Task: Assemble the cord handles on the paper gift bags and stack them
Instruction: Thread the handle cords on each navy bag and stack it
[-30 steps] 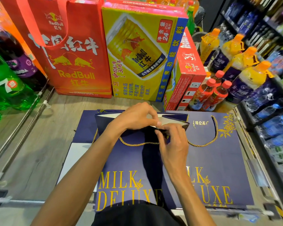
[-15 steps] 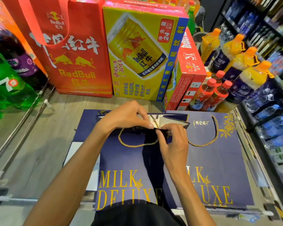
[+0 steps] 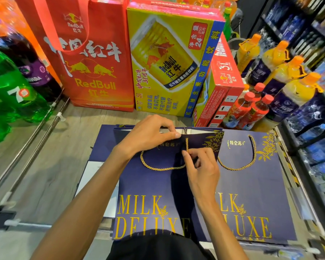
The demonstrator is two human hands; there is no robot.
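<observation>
A navy paper gift bag (image 3: 148, 186) printed MILK DELUXE in gold lies flat on top of a second navy bag (image 3: 251, 194) of the same kind. My left hand (image 3: 150, 134) grips the top bag's upper edge, thumb on the front and fingers curled over the rim. My right hand (image 3: 201, 166) pinches the gold cord handle (image 3: 161, 168) just below the rim, where the cord runs up to a hole. The cord's loop hangs across the bag front to the left. The lower bag carries its own gold cord handle (image 3: 251, 158).
The bags lie on a wooden shelf board (image 3: 51, 166). Behind stand a red RedBull bag (image 3: 90, 72), a yellow RedBull carton (image 3: 167, 62) and a red carton (image 3: 219, 91). Green soda bottles (image 3: 13, 91) stand at left, red-capped bottles (image 3: 250, 109) and orange-capped juice bottles (image 3: 289, 72) at right.
The cord's loop on the top bag has shortened and shifted right as its end went through the rim. My right hand has slid down from the rim, pinching the cord.
</observation>
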